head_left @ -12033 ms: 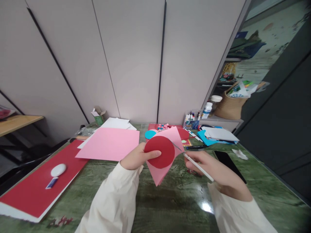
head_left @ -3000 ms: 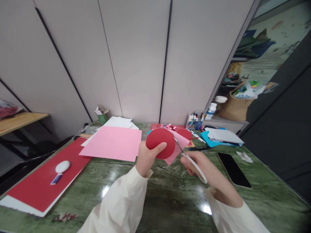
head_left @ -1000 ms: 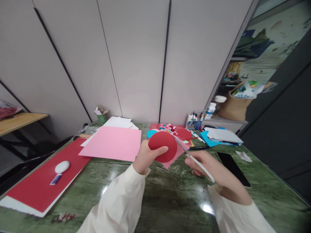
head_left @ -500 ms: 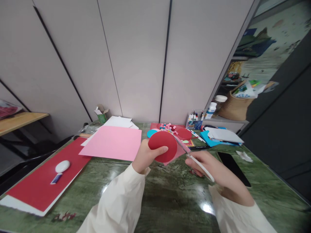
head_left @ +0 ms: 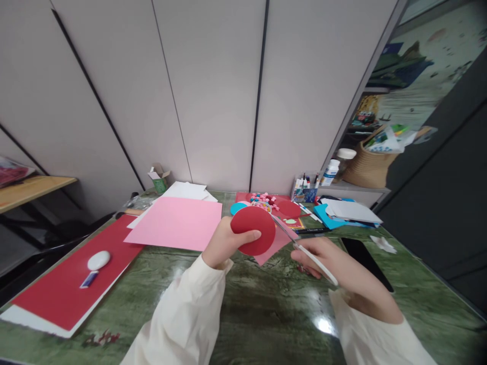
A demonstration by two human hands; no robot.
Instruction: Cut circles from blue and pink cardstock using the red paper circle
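My left hand (head_left: 222,244) pinches a red paper circle (head_left: 254,229) together with a pink sheet (head_left: 274,242) behind it, held up above the green table (head_left: 266,309). Only a strip of pink shows at the circle's right and lower edge. My right hand (head_left: 327,263) grips white-handled scissors (head_left: 300,245), whose blades reach up-left to the pink edge beside the circle. Both sleeves are cream-coloured.
A large pink sheet (head_left: 175,223) and a long red sheet (head_left: 64,284) with a white oval object (head_left: 98,260) lie at left. A black phone (head_left: 366,256), blue and white papers (head_left: 344,212), a pen holder (head_left: 304,188), a woven basket (head_left: 368,163) and paper scraps (head_left: 266,202) sit at right and back.
Over the frames the pink sheet has been trimmed down to a narrow strip around the red circle. In the last second the hands shifted only slightly.
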